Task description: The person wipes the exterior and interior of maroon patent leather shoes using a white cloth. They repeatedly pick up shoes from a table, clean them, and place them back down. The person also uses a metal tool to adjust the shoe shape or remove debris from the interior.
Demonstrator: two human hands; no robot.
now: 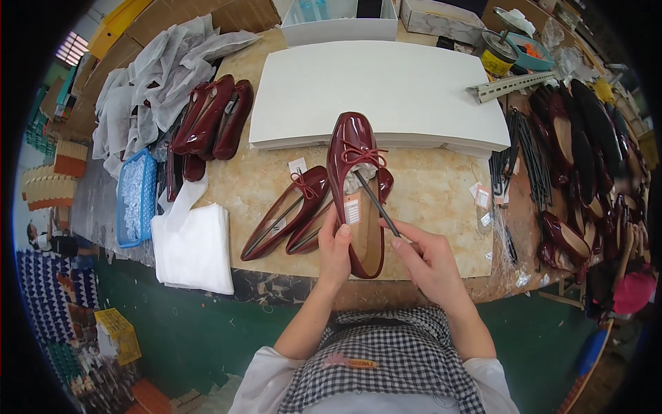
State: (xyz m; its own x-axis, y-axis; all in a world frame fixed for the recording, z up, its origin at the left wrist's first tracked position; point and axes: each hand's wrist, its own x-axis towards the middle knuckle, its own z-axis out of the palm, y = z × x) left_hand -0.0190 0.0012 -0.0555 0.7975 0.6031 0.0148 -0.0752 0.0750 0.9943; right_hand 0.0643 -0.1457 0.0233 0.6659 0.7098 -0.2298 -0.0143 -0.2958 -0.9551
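Note:
A glossy burgundy ballet flat [343, 141] with a thin bow is held up over the table, toe pointing away from me. My left hand [335, 248] grips its left side near the heel. My right hand [429, 261] pinches the lower end of a dark shoe stick [376, 203], whose other end reaches toward the crumpled paper [358, 178] in the toe. An orange-edged tag [352, 209] lies inside the shoe. Beneath and to the left, another burgundy flat [312, 185] with a stick inside rests on the table, and a further one is partly hidden behind the held shoe.
White sheets [372, 83] are stacked at the back. To the left are white tissue [193, 248], a blue basket [136, 196] of clear pieces, and several burgundy shoes [210, 121]. Dark sticks [527, 152] and more shoes [569, 231] lie right, near a metal strip [514, 87].

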